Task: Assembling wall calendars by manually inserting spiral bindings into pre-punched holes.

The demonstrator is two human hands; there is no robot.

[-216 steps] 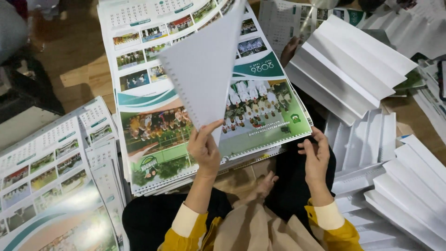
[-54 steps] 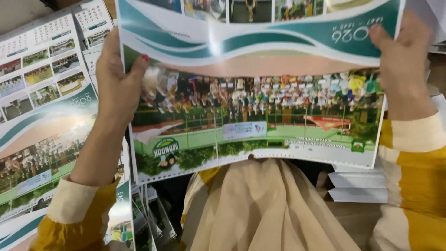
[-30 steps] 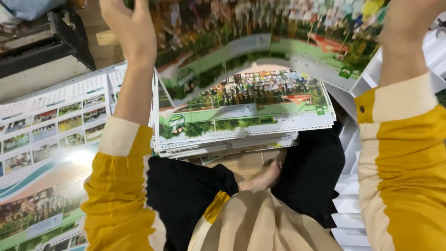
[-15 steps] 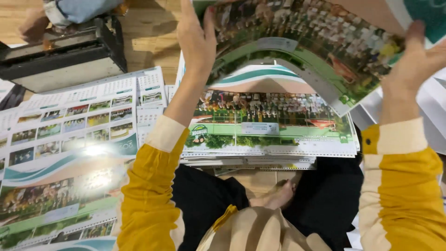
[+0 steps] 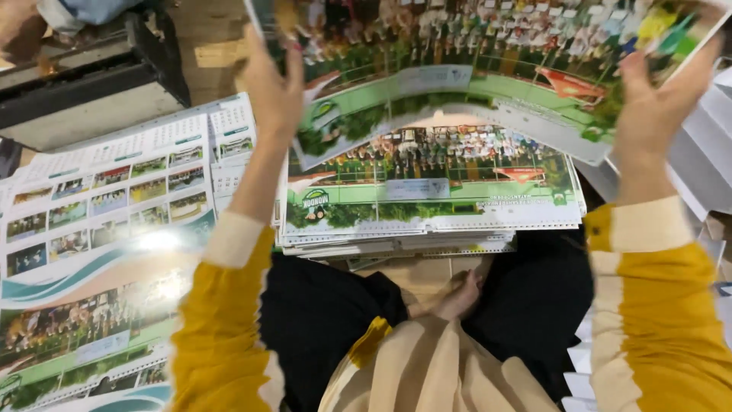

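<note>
Head view: left hand [image 5: 274,88] and right hand [image 5: 656,107] each pinch an edge of a printed calendar sheet [image 5: 473,69], held up above the lap stack [image 5: 431,202]. Step looks like moving the sheet off; next needs a flat, aligned set-down.

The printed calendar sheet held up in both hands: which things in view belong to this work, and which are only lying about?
In the work:
- printed calendar sheet, lifted
- left hand, gripping its left edge
- right hand, gripping its right edge
- stack of matching sheets beneath it

Lying about:
- spread calendar sheets on the left
- folded white sheets on the right
- dark machine, top left
</note>
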